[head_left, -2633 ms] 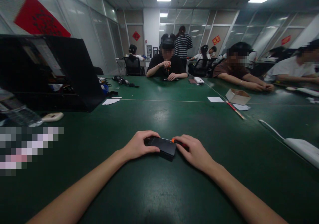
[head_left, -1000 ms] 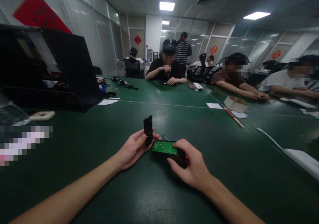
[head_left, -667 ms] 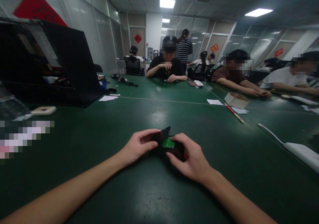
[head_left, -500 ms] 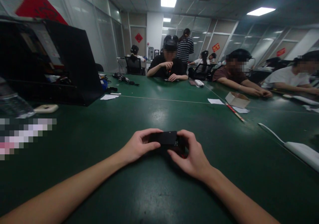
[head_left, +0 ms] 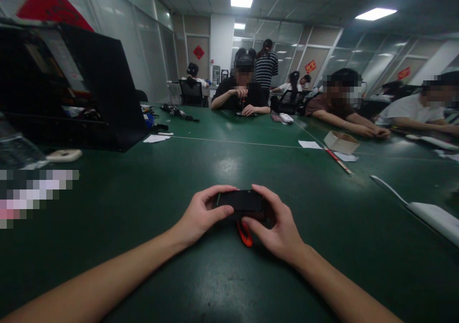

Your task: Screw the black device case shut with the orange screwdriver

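Observation:
Over the green tabletop, a flat black rectangular slab [head_left: 241, 200] with a thin body is gripped from both ends. My left hand [head_left: 206, 210] is closed on its left end, thumb at the near edge and fingers along the far edge. My right hand [head_left: 279, 220] curls around the right end, with its index finger at the far corner and the thumb below the near edge. A red-orange loop-shaped piece [head_left: 245, 234] shows under the slab, beside my right thumb. What it belongs to is hidden. The slab's exact kind is unclear.
A large black case [head_left: 107, 93] stands at the left, near a clear plastic container [head_left: 17, 143]. To the right are a small open box [head_left: 341, 142], a red pencil-like stick [head_left: 337, 161] and a white power strip [head_left: 435, 221]. Several people sit around the green table [head_left: 143, 179].
The slab has shifted right between my hands, nearer my right palm. The red-orange loop, barely visible before, now shows below it. My hands have hardly moved.

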`<state>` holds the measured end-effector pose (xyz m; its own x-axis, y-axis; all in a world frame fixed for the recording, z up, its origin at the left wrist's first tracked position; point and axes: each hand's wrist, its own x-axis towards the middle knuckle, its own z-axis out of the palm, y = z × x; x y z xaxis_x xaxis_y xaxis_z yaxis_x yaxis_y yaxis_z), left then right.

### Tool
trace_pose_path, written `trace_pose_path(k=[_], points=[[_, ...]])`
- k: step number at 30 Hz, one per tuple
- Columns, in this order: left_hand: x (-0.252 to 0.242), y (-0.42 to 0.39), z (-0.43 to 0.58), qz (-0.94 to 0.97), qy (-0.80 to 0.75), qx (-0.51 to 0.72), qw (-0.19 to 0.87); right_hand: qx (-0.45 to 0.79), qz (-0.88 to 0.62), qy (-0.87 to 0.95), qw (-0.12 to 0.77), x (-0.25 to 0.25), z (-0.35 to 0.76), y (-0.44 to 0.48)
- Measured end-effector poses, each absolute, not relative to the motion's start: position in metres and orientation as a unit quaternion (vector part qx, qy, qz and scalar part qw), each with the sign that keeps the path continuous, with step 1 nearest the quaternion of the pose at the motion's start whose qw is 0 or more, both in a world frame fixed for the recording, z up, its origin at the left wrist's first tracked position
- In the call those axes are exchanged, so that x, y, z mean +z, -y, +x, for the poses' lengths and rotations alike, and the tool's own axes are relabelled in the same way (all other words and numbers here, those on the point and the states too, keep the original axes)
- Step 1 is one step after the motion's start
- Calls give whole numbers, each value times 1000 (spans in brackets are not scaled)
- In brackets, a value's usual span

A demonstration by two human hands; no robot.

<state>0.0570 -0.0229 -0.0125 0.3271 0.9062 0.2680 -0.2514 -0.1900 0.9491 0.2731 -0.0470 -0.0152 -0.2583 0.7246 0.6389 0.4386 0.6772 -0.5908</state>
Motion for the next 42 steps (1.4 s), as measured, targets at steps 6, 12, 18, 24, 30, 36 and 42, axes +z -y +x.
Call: trace_pose_path(k=[6,12,18,24,30,36,42], points=[[-15,28,61,507,-249,513,647,157,-356,766,512,-19,272,50],[-8,33,60,403,-198,462,765,171,-339,738,558,-23,270,53],[-7,32,61,349,-194,472,786,177,-318,750,552,-21,268,49],[-10,32,65,360,-235,512,744,219,-325,749,534,-19,269,49],[-16,35,64,490,-296,532,624,319,-453,672,492,-10,268,48],[-13,39,63,540,-331,531,563,343,-462,669,471,0,260,50],[-11,35,67,586,-337,544,498,359,-455,659,480,1,258,50]])
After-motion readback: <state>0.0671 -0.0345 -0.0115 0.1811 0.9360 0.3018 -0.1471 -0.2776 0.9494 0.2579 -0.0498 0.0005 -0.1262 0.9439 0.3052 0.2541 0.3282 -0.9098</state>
